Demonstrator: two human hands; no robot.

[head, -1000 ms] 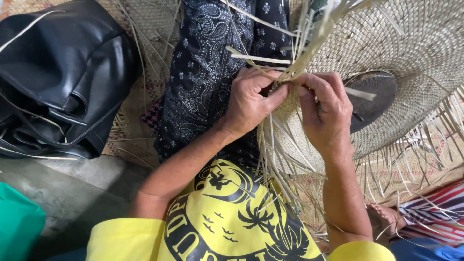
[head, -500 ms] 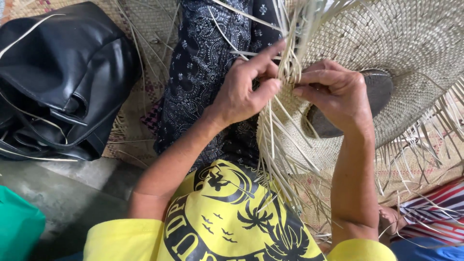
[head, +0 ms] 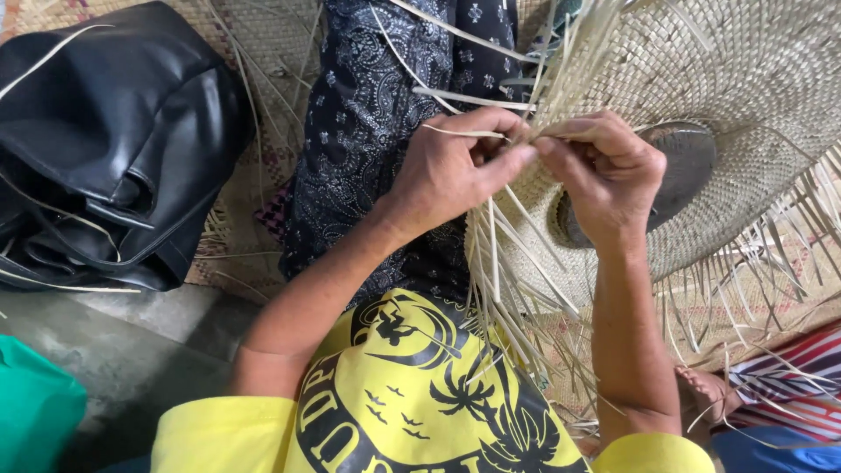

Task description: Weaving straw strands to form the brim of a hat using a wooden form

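Straw strips (head: 526,131) pinched by both hands, woven hat (head: 753,96)

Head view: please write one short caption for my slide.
Left hand and right hand pinch pale straw strips at a woven hat's edge.

Two hands at work, left hand (head: 451,171) and right hand (head: 604,171); one woven hat (head: 753,79), one black bag (head: 105,149), one green bag (head: 35,412) (loose straw strips (head: 517,289) too many to count).
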